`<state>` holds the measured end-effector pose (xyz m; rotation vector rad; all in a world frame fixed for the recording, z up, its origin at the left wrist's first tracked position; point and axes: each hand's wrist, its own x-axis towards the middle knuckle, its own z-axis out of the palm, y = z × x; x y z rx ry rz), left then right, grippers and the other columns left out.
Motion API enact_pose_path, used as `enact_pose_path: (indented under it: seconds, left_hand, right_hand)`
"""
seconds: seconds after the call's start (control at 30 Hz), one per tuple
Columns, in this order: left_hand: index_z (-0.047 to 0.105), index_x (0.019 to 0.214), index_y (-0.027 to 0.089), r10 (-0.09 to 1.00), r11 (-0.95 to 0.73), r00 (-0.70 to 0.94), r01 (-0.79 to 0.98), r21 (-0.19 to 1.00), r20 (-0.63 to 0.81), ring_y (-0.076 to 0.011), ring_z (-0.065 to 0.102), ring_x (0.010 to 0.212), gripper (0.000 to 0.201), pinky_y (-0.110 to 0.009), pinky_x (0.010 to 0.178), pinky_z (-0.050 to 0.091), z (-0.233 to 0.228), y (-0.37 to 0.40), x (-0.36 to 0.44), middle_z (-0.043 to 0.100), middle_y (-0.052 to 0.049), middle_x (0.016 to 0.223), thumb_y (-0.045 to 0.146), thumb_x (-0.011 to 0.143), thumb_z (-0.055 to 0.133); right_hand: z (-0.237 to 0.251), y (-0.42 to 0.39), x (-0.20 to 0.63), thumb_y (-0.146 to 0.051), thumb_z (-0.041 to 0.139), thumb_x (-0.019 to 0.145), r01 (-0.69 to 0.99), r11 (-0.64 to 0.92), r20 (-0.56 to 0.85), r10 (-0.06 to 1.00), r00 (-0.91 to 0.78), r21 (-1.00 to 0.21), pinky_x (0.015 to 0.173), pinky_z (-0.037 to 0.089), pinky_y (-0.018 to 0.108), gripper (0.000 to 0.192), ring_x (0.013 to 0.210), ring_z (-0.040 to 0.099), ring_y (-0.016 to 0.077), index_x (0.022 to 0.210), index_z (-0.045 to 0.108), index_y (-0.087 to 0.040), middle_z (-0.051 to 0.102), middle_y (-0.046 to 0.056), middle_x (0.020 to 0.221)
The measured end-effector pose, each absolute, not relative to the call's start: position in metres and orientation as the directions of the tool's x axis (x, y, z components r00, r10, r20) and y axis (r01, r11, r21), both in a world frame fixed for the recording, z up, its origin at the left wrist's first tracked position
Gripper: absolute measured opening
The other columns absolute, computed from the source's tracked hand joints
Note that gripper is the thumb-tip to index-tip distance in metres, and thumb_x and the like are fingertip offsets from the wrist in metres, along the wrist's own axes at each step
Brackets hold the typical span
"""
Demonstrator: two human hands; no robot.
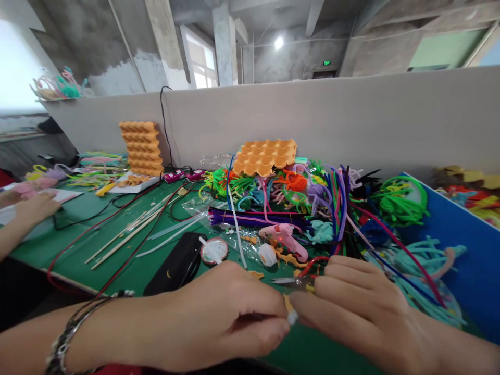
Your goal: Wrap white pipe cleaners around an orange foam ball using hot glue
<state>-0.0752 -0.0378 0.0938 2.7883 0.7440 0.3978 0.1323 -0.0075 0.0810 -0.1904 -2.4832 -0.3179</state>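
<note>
My left hand [234, 317] is closed, with thumb and forefinger pinching a small orange-and-white piece [290, 308]. My right hand [359, 307] meets it from the other side, its fingers curled and a fingertip on the same piece; its thumb is hidden. Just beyond my right hand lie red-handled scissors [312, 265], blades pointing left. A pink glue gun [287, 239] rests behind them, beside a round whitish disc [267, 255]. Torn orange scraps [289, 258] are scattered around it. Left of these are a round dish with white residue [214, 251] and a black case [175, 263].
Pipe cleaners in bundles [258, 216] and coloured piles fill the back. One orange egg tray [265, 156] lies on them; another [141, 148] stands left. Wooden sticks [128, 232] and cords cross the green table [78, 260]. A blue panel [461, 250] borders the right. Another person's hand [37, 208] works at far left.
</note>
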Motion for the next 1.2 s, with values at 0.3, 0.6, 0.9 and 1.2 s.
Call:
enact_pose_path:
  seconds: [0.3,0.6,0.9,1.2]
  left_hand:
    - [0.062,0.081,0.012,0.083,-0.687,0.876,0.396,-0.609,0.475,-0.0102,0.048,0.046,0.025,-0.026,0.043,0.027,0.085,-0.043,-0.078,0.057,0.002,0.056,0.013,0.089,0.038]
    - [0.047,0.061,0.016,0.494,-0.847,0.861,0.444,0.291,0.123,-0.0050,0.040,0.046,0.030,-0.017,0.048,0.032,0.093,-0.033,-0.078,0.049,0.008,0.051,0.021,0.090,0.043]
    - [0.053,0.068,0.018,0.453,-0.891,0.877,0.444,0.089,0.163,-0.0100,0.050,0.057,0.021,-0.024,0.055,0.035,0.080,-0.039,-0.072,0.061,0.004,0.064,0.022,0.087,0.048]
    - [0.057,0.069,0.015,0.214,-0.816,0.873,0.407,-0.411,0.439,-0.0125,0.037,0.043,0.030,-0.029,0.044,0.023,0.075,-0.051,-0.073,0.050,0.002,0.051,0.009,0.088,0.034]
  right_hand:
    - [0.066,-0.026,0.121,-0.039,0.044,0.087,0.173,0.096,-0.069,0.653,-0.754,-0.980,0.050,0.032,0.018,0.032,0.054,0.037,0.0069,0.063,0.041,-0.018,0.041,-0.004,0.059]
    - [0.061,-0.018,0.130,-0.019,0.029,0.094,0.224,0.969,0.532,0.245,-0.810,-0.106,0.066,0.038,0.026,0.030,0.060,0.051,0.0102,0.082,0.057,-0.016,0.061,0.000,0.066]
    - [0.075,-0.021,0.129,-0.017,0.018,0.094,0.145,0.989,0.407,0.121,-0.905,0.029,0.060,0.034,0.027,0.044,0.054,0.045,0.0113,0.069,0.054,-0.018,0.057,0.000,0.061]
    - [0.048,-0.021,0.126,-0.059,0.033,0.084,0.155,-0.090,-0.179,0.453,-0.873,-0.984,0.038,0.023,0.019,0.047,0.040,0.027,0.0058,0.059,0.038,-0.019,0.031,-0.007,0.048]
